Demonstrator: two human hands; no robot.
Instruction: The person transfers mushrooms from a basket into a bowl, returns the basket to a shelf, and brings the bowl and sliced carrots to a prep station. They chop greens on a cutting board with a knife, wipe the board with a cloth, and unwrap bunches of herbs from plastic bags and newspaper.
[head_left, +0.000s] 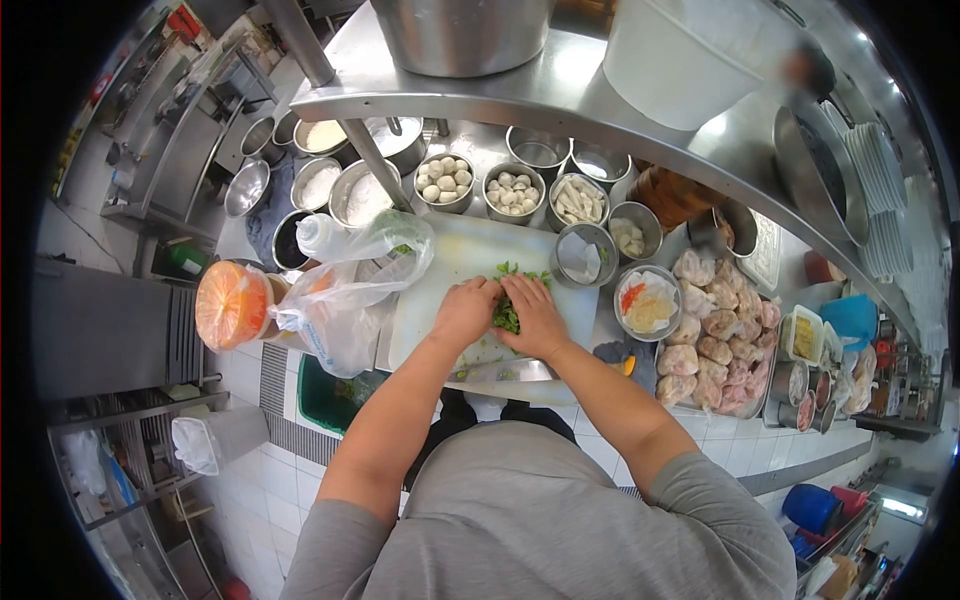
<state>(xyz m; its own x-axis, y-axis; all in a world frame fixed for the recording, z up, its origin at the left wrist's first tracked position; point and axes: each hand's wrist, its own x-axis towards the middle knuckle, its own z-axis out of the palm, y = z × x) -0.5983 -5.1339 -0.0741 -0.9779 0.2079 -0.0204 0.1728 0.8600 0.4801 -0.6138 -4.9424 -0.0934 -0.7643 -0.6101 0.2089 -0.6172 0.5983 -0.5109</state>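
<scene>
Both hands are on chopped green herbs (507, 318) on a white cutting board (457, 240). My left hand (467, 312) is at the left side of the pile, its fingers bent and pressed together against the leaves. From the right, my right hand (532, 318) cups the pile with its fingers close together. The two hands nearly touch at the fingertips. Some leaves show above and between them. A metal blade (505, 371) lies along the board's front edge, with bits of green beside it.
Metal bowls of white balls (443, 181) and pale strips (578, 200) line the board's back edge. A plastic bag (345, 310) lies left. Right are a bowl with red and yellow pieces (648, 302) and a tray of raw meat (720, 340). A steel shelf (560, 115) hangs overhead.
</scene>
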